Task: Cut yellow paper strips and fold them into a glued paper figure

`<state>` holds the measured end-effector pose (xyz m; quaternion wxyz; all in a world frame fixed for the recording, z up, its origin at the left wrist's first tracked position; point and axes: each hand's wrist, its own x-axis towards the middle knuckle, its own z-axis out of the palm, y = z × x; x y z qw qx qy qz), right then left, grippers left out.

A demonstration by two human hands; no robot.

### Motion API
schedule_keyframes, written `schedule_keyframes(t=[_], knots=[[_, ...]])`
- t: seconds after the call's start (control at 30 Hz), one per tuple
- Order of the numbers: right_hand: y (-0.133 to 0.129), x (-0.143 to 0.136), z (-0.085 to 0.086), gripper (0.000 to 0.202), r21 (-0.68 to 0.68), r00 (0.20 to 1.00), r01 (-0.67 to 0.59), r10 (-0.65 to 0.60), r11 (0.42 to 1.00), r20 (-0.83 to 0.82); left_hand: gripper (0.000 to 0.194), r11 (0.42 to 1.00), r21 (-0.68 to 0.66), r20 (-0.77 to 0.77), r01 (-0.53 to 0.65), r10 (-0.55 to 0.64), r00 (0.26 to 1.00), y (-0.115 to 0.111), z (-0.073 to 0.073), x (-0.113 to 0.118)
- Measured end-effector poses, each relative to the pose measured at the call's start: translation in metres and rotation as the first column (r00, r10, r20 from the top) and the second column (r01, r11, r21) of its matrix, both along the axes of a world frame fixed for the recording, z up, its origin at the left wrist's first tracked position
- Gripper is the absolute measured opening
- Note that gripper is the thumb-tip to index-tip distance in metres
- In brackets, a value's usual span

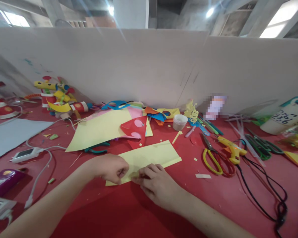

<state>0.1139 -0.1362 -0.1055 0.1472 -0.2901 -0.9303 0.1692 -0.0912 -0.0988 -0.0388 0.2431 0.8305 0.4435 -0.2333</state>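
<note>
A pale yellow paper strip (154, 154) lies slanted on the red table, with a narrow fold along its lower right edge. My left hand (112, 168) is curled, its fingers closed at the strip's left part; whether it pinches the paper is hidden. My right hand (157, 183) rests on the strip's lower edge with bent fingers, the fingertips pressed together on the paper. Behind the strip are a larger yellow sheet (101, 127) and a red paper shape (130, 127) with pink ovals.
Yellow-handled scissors (212, 162), red-handled scissors and a yellow glue gun (232, 148) with a black cord lie at the right. A white cup (180, 122) stands behind. White cables and a power bank (26, 154) are at the left. A white partition (144, 66) bounds the table.
</note>
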Motion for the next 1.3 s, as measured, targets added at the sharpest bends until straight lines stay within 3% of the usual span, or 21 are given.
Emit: schedule_keyframes(t=[0.23, 0.4, 0.9, 1.1, 1.3], knots=[[-0.001, 0.001, 0.002, 0.032, 0.011, 1.0, 0.006, -0.006, 1.0, 0.003, 0.014, 0.998, -0.058, 0.03, -0.023, 0.025, 0.999, 0.004, -0.002, -0.01], [-0.001, 0.002, 0.001, 0.034, 0.003, 1.0, -0.003, 0.003, 1.0, -0.015, 0.02, 0.987, -0.16, 0.072, -0.005, 0.017, 0.997, 0.003, 0.006, -0.016], [0.001, 0.006, 0.003, 0.033, 0.022, 1.0, -0.011, 0.012, 1.0, -0.024, 0.028, 0.986, -0.161, 0.113, 0.039, -0.021, 0.993, -0.001, 0.007, -0.026], [0.01, 0.034, 0.007, 0.027, 0.07, 0.998, 0.062, -0.063, 0.996, 0.004, 0.026, 0.986, -0.163, 0.103, 0.038, -0.022, 0.994, 0.002, 0.009, -0.023], [0.016, 0.078, -0.001, 0.029, 0.158, 0.985, 0.157, -0.165, 0.975, 0.042, 0.03, 0.986, -0.166, 0.08, 0.012, 0.002, 0.997, 0.002, 0.009, -0.022]])
